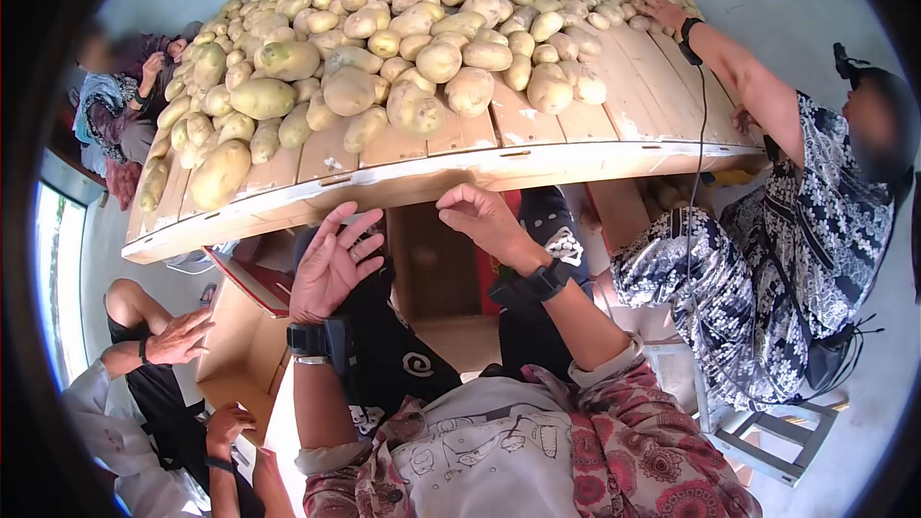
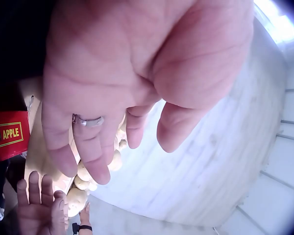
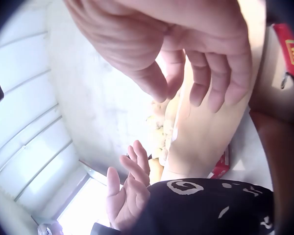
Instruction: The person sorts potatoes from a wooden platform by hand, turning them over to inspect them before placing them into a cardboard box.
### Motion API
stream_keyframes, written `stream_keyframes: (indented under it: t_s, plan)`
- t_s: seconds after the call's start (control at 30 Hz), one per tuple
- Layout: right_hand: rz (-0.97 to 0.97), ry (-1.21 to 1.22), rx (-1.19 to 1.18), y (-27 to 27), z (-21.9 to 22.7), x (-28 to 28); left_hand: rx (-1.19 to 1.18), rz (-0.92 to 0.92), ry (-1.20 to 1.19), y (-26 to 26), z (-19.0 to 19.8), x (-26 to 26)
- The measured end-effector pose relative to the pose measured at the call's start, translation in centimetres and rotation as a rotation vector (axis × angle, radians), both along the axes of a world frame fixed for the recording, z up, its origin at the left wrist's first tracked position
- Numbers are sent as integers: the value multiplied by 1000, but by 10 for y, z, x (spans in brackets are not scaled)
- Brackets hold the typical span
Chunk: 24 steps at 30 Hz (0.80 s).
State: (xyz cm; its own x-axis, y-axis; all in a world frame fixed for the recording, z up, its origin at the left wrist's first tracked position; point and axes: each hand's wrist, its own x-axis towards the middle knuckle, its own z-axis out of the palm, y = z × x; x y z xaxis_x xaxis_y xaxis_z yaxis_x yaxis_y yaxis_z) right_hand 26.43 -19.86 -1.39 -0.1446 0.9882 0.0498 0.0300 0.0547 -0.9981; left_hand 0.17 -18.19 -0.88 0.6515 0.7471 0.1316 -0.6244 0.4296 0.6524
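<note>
Both hands are raised over the lap, just below the table's front edge, and neither holds anything. My left hand (image 1: 336, 264) has its palm turned up and fingers spread; in the left wrist view the same hand (image 2: 122, 88) shows a ring. My right hand (image 1: 489, 225) has bent, relaxed fingers, with thumb and index tips close together; in the right wrist view this hand (image 3: 186, 54) is empty. Beyond the hands, potatoes (image 1: 415, 107) lie piled on the wooden table (image 1: 460, 173), touched by neither hand.
At the right sits a person (image 1: 806, 201) with one hand on the potatoes. Another person's hands (image 1: 177, 338) show at lower left, and a third person (image 1: 125, 96) sits at upper left. An open cardboard box (image 1: 240, 336) stands left of the lap; a grey stool (image 1: 782, 441) stands lower right.
</note>
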Motion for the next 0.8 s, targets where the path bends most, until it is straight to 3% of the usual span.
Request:
stream_keyframes:
  t_s: [0.17, 0.3, 0.43, 0.5, 0.53, 0.6, 0.63, 0.7, 0.73, 0.8]
  plan:
    - [-38, 43, 90, 21, 3, -11, 6, -18, 2, 2, 1, 0]
    - [-72, -80, 162, 46, 25, -23, -19, 11, -4, 4, 1, 0]
    - [-129, -287, 315, 78, 60, -48, -48, -22, -27, 6, -1, 0]
    - [-171, -397, 554, 104, 79, -69, -53, -51, -29, 9, -1, 0]
    - [-168, -397, 557, 122, 83, -76, -66, -54, -35, 11, -1, 0]
    - [-228, -705, 669, 153, 87, -91, -71, -42, -47, 13, -3, 0]
    - [-219, -701, 673, 162, 86, -99, -75, -32, -58, 13, -4, -1]
    - [-188, -1018, 550, 176, 86, -111, -74, -22, -68, 15, -1, -2]
    - [-147, -1070, 421, 179, 86, -114, -80, -24, -76, 17, -2, -2]
    - [-127, -1020, 392, 185, 82, -112, -84, -23, -41, 18, 0, 1]
